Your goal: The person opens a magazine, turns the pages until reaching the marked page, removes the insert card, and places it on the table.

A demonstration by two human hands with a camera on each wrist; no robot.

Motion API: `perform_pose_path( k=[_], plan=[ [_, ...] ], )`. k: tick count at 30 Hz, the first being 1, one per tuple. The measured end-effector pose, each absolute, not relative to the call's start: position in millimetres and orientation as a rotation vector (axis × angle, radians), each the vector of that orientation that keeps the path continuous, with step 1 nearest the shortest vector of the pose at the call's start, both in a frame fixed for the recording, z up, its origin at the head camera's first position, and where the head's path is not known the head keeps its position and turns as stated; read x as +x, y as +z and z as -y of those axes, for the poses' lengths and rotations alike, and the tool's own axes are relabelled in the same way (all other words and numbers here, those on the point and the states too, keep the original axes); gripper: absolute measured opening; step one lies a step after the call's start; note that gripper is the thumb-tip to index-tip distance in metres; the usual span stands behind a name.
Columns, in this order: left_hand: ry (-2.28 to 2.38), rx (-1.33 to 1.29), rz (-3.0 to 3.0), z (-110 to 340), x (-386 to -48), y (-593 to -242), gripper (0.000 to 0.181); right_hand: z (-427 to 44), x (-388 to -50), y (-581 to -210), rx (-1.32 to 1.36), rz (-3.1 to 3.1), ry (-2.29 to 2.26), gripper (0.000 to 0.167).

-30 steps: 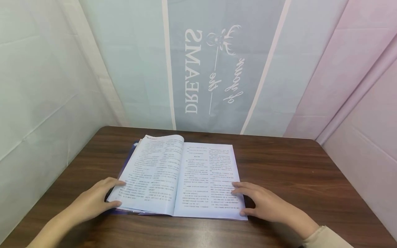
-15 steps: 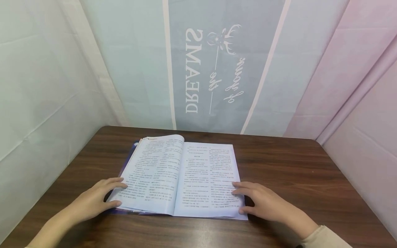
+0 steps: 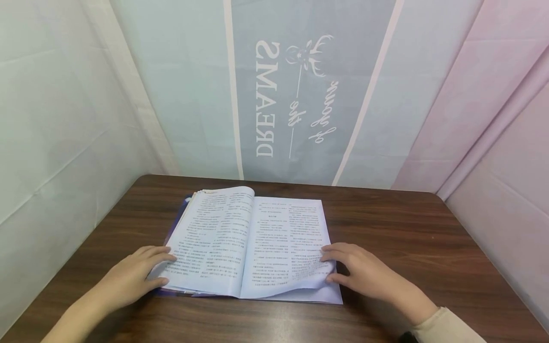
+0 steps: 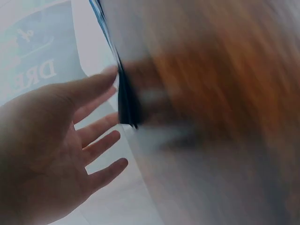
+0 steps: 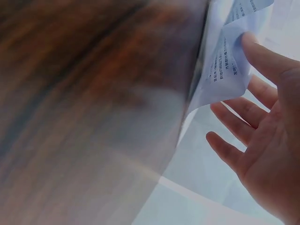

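An open magazine [image 3: 283, 238] lies on the table in the head view, with printed text on both pages. My right hand [image 3: 369, 274] pinches the lower outer corner of the right page [image 3: 300, 276]. That corner is lifted and curls away from the sheet below. In the right wrist view the bent page [image 5: 229, 65] lies between the thumb and index finger of my right hand [image 5: 267, 112]. At the left page's outer edge, my left hand [image 3: 133, 274] rests with relaxed, spread fingers. The left wrist view has my left hand [image 4: 61, 126] touching the magazine's edge [image 4: 124, 93].
The dark wooden table [image 3: 407, 228] extends around the magazine on all sides. Behind it hangs a pale fabric backdrop [image 3: 197, 95] with mirrored lettering. Light fabric walls [image 3: 55, 119] stand at both sides.
The lower right corner of the right page has been lifted and bent up by my right hand, baring the sheet below. The right hand has moved slightly up; the left hand stays in place.
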State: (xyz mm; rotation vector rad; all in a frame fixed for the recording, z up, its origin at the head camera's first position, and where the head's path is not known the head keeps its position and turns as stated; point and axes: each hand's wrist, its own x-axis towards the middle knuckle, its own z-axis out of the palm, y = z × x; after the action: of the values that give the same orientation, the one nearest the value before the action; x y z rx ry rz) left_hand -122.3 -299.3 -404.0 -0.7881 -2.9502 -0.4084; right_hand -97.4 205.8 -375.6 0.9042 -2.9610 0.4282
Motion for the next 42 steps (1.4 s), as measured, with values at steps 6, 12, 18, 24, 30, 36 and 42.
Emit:
perform_pose_path(
  k=[6,12,18,24,30,36,42],
  plan=[
    [-0.335,-0.868,2.867,283,-120,-393,0.041,-203,-101,-369,0.903,2.907,0.447,0.032],
    [-0.430,-0.903,2.812,254,-118,-378,0.037,-198,-108,-360,0.964,2.764,0.445,0.030],
    [-0.536,-1.018,2.639,215,-118,-368,0.031,-187,-112,-348,0.941,2.667,0.433,0.030],
    [-0.640,-1.182,2.442,176,-116,-356,0.033,-174,-114,-336,0.896,2.625,0.469,0.031],
    [-0.714,-1.310,2.304,148,-116,-347,0.044,-162,-115,-328,0.848,2.625,0.493,0.033],
    [-0.762,-1.366,2.311,128,-116,-345,0.054,-154,-115,-325,0.858,2.561,0.512,0.032],
    [-0.819,-1.387,2.218,112,-116,-348,0.054,-148,-116,-324,0.909,2.462,0.529,0.030]
  ],
)
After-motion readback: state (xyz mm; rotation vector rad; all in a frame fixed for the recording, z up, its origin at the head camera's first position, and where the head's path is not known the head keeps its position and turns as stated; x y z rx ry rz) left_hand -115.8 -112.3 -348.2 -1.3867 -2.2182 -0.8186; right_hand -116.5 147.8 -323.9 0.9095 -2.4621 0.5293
